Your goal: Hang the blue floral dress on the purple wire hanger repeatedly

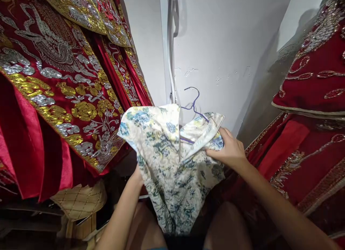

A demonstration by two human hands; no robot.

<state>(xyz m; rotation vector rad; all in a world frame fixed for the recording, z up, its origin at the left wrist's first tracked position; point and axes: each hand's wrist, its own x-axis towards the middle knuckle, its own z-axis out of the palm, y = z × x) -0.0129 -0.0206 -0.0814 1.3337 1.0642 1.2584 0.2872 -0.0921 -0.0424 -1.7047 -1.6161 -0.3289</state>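
Observation:
A cream garment (164, 160) with blue and green flowers hangs in front of me on a purple hanger (193, 105), whose hook points up. My right hand (229, 147) is closed on the garment's right shoulder, thumb and fingers gripping the folded cloth. One side of the neckline is folded back there, so the hanger's bar shows through the opening. At the garment's left side, my left hand (138, 176) reaches behind the cloth; its fingers are hidden.
Red garments (61, 81) with gold and silver embroidery hang at the left. More beaded dark red clothing (312, 81) hangs on the right. Behind stands a pale wall (215, 41) with a narrow vertical edge. A quilted gold piece (81, 201) and wooden parts are low at the left.

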